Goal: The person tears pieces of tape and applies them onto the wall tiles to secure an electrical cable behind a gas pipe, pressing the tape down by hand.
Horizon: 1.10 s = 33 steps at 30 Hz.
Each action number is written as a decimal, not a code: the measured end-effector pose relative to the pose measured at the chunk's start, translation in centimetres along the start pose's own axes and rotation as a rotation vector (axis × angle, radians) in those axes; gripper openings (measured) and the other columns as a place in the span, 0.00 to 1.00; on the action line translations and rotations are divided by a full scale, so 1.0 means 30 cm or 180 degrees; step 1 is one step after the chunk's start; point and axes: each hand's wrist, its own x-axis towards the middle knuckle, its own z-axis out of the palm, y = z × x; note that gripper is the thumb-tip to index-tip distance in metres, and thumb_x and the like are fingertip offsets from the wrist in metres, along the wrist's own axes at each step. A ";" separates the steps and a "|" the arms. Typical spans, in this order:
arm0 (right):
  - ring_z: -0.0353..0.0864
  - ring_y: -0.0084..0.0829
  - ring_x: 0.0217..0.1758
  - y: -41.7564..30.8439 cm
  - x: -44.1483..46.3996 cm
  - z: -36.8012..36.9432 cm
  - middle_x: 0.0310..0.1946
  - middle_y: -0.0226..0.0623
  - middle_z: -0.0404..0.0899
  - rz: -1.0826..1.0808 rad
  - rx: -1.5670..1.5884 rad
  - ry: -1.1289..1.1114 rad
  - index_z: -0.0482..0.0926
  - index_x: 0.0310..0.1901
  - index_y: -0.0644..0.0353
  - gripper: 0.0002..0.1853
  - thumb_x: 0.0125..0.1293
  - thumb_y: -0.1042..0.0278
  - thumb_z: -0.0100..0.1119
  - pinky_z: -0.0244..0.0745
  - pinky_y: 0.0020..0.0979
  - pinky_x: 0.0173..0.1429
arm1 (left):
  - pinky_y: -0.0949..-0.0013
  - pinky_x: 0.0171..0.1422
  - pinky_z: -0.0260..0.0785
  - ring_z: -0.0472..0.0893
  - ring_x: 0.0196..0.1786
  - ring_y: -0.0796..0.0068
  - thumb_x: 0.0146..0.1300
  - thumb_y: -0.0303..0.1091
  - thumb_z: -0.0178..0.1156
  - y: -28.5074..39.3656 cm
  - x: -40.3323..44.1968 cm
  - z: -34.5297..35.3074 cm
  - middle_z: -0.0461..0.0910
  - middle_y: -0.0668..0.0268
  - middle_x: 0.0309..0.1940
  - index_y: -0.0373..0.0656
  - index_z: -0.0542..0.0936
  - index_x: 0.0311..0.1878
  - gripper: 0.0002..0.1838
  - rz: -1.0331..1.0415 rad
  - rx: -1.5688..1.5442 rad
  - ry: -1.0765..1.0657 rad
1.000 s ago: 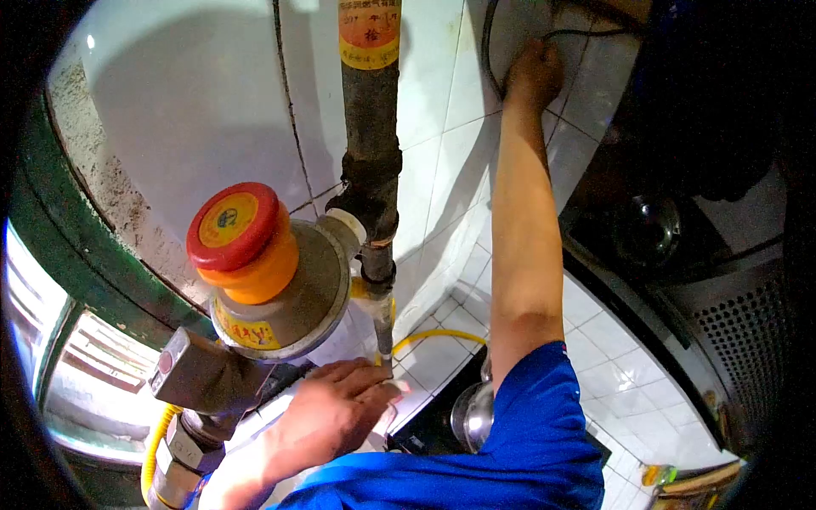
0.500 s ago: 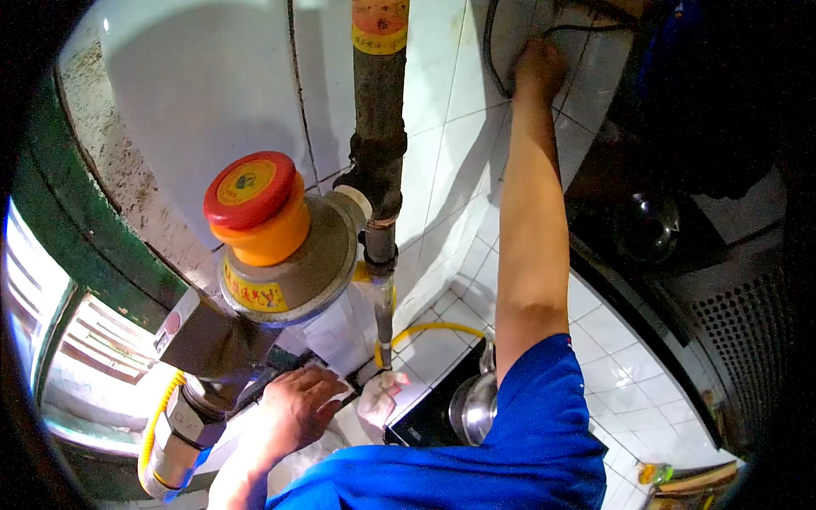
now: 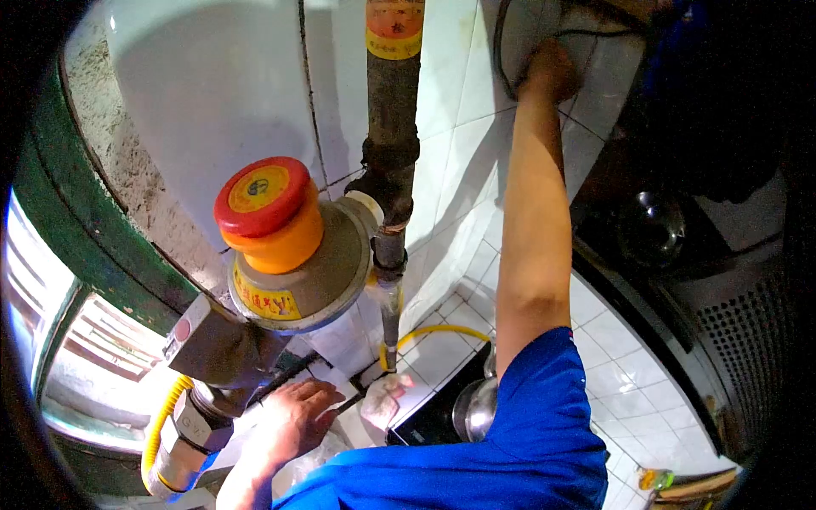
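High on the tiled wall, my right hand (image 3: 550,72) is closed in shadow around part of a black cable (image 3: 500,47); the fingers themselves are mostly hidden. My right arm stretches up past the pipe. Low at the left, my left hand (image 3: 297,415) lies with its fingers extended over a pale ledge, holding nothing visible. Crumpled clear plastic (image 3: 319,455) is beneath and beside it. A whitish crumpled bag or cloth (image 3: 385,399) sits just right of the left fingers.
A gas regulator (image 3: 293,268) with a red and orange cap joins a dark vertical pipe (image 3: 392,110). A yellow hose (image 3: 442,328) curves behind a black stove (image 3: 425,416) with a metal pot (image 3: 478,412). A dark range hood (image 3: 739,323) is at right, a window (image 3: 102,340) at left.
The view has shifted slightly, so the regulator and pipe appear a little further right and lower. Both hands keep nearly the same positions on the wall and ledge.
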 end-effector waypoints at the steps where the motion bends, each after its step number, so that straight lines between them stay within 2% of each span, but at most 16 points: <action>1: 0.83 0.46 0.43 0.021 0.019 0.010 0.40 0.50 0.85 0.0208 0.0142 -0.0022 0.83 0.39 0.73 0.20 0.65 0.58 0.59 0.77 0.41 0.50 | 0.58 0.52 0.76 0.83 0.47 0.56 0.54 0.29 0.67 0.003 0.000 -0.002 0.83 0.58 0.42 0.44 0.83 0.45 0.14 -0.0052 0.0000 -0.0045; 2: 0.83 0.46 0.43 0.119 0.113 0.036 0.41 0.50 0.85 -0.0423 -0.0279 0.0053 0.82 0.39 0.75 0.21 0.65 0.58 0.60 0.77 0.42 0.50 | 0.58 0.52 0.76 0.83 0.47 0.56 0.54 0.29 0.67 0.002 0.000 -0.002 0.83 0.58 0.42 0.44 0.83 0.45 0.14 -0.0052 -0.0004 -0.0051; 4: 0.83 0.46 0.44 0.148 0.151 0.035 0.41 0.50 0.85 -0.1057 -0.0696 0.0133 0.82 0.39 0.77 0.21 0.64 0.58 0.61 0.77 0.42 0.50 | 0.58 0.52 0.76 0.83 0.47 0.56 0.54 0.29 0.67 0.004 0.002 -0.002 0.83 0.59 0.42 0.43 0.83 0.45 0.13 -0.0091 -0.0052 -0.0041; 6: 0.83 0.45 0.43 0.087 0.099 0.006 0.40 0.50 0.85 -0.0435 0.0396 -0.0108 0.82 0.38 0.74 0.16 0.64 0.63 0.59 0.76 0.42 0.49 | 0.58 0.52 0.76 0.83 0.47 0.56 0.54 0.29 0.67 0.000 0.000 0.003 0.83 0.59 0.43 0.43 0.83 0.45 0.13 -0.0074 -0.0047 -0.0031; 7: 0.83 0.45 0.43 0.093 0.122 0.006 0.40 0.50 0.85 -0.0434 0.0400 -0.0104 0.82 0.38 0.74 0.16 0.64 0.63 0.59 0.76 0.42 0.49 | 0.58 0.52 0.76 0.83 0.47 0.56 0.54 0.29 0.66 0.001 -0.003 0.007 0.83 0.59 0.43 0.43 0.83 0.45 0.13 -0.0065 -0.0043 -0.0012; 9: 0.82 0.43 0.40 0.125 0.186 0.006 0.37 0.48 0.84 -0.1278 -0.1733 -0.0188 0.82 0.35 0.70 0.12 0.66 0.68 0.56 0.74 0.41 0.47 | 0.58 0.52 0.76 0.83 0.47 0.56 0.54 0.29 0.67 0.006 -0.002 0.005 0.83 0.59 0.43 0.43 0.83 0.45 0.13 -0.0031 -0.0008 -0.0025; 10: 0.82 0.43 0.40 0.156 0.181 0.009 0.37 0.48 0.84 -0.1272 -0.1740 -0.0184 0.82 0.35 0.70 0.12 0.66 0.68 0.56 0.74 0.41 0.47 | 0.58 0.52 0.76 0.83 0.47 0.56 0.54 0.29 0.67 0.014 -0.004 0.008 0.83 0.59 0.43 0.43 0.83 0.45 0.13 -0.0007 0.0020 -0.0034; 12: 0.75 0.37 0.32 0.184 0.132 0.020 0.28 0.40 0.80 -0.1837 -0.0123 -0.0124 0.79 0.30 0.68 0.11 0.68 0.70 0.53 0.70 0.39 0.41 | 0.59 0.52 0.76 0.83 0.47 0.57 0.54 0.29 0.67 0.024 -0.005 0.011 0.83 0.60 0.43 0.44 0.83 0.45 0.13 -0.0013 0.0042 -0.0063; 13: 0.75 0.37 0.32 0.182 0.127 0.011 0.28 0.40 0.80 -0.1842 -0.0125 -0.0123 0.79 0.30 0.68 0.11 0.68 0.70 0.53 0.70 0.39 0.41 | 0.59 0.52 0.76 0.83 0.47 0.57 0.55 0.29 0.67 0.026 -0.006 0.013 0.83 0.60 0.42 0.44 0.82 0.45 0.13 -0.0030 0.0067 -0.0079; 15: 0.66 0.31 0.29 0.183 0.123 -0.007 0.23 0.34 0.72 -0.1855 0.0137 -0.0598 0.74 0.28 0.68 0.14 0.70 0.68 0.53 0.65 0.36 0.37 | 0.60 0.52 0.76 0.83 0.47 0.57 0.55 0.30 0.67 0.011 -0.013 0.033 0.83 0.60 0.42 0.44 0.82 0.45 0.13 0.0003 0.0106 -0.0075; 18: 0.61 0.28 0.29 0.181 0.075 0.004 0.22 0.31 0.68 -0.2066 0.0066 -0.0292 0.71 0.27 0.67 0.16 0.72 0.67 0.53 0.61 0.35 0.36 | 0.60 0.52 0.76 0.83 0.47 0.58 0.55 0.30 0.67 0.009 -0.021 0.043 0.83 0.61 0.42 0.44 0.82 0.44 0.13 0.0003 0.0130 -0.0068; 22: 0.62 0.28 0.28 0.121 0.023 -0.027 0.21 0.31 0.68 -0.1975 0.0123 -0.0614 0.71 0.26 0.67 0.17 0.72 0.65 0.53 0.62 0.36 0.35 | 0.60 0.52 0.76 0.83 0.47 0.58 0.55 0.30 0.67 0.026 -0.026 0.038 0.83 0.61 0.41 0.44 0.82 0.44 0.12 -0.0014 0.0109 -0.0033; 25: 0.65 0.29 0.29 0.118 0.018 -0.012 0.22 0.34 0.70 -0.1796 0.0203 -0.0519 0.73 0.28 0.69 0.17 0.72 0.64 0.54 0.64 0.37 0.36 | 0.59 0.53 0.76 0.83 0.46 0.58 0.55 0.29 0.66 0.028 -0.033 0.041 0.83 0.61 0.41 0.43 0.82 0.44 0.12 -0.0005 0.0063 0.0029; 27: 0.72 0.35 0.33 0.142 0.056 -0.013 0.28 0.44 0.78 -0.1722 -0.0066 -0.0720 0.77 0.33 0.73 0.18 0.72 0.62 0.54 0.69 0.40 0.42 | 0.59 0.53 0.76 0.83 0.46 0.58 0.55 0.29 0.66 0.019 -0.038 0.045 0.83 0.61 0.41 0.43 0.82 0.43 0.12 -0.0006 0.0080 0.0023; 31: 0.77 0.43 0.37 0.135 0.057 0.007 0.35 0.54 0.82 -0.1590 -0.0152 -0.0428 0.81 0.38 0.74 0.20 0.71 0.59 0.54 0.71 0.43 0.47 | 0.59 0.53 0.75 0.83 0.45 0.57 0.55 0.28 0.66 0.013 -0.041 0.035 0.83 0.60 0.40 0.43 0.82 0.43 0.12 -0.0004 0.0074 -0.0026; 33: 0.80 0.50 0.42 0.111 0.065 0.015 0.39 0.59 0.82 -0.1483 -0.0855 -0.0265 0.82 0.41 0.75 0.22 0.70 0.57 0.55 0.71 0.46 0.52 | 0.59 0.53 0.75 0.83 0.45 0.57 0.54 0.28 0.66 0.012 -0.040 0.036 0.83 0.60 0.40 0.43 0.82 0.43 0.12 -0.0011 0.0105 -0.0038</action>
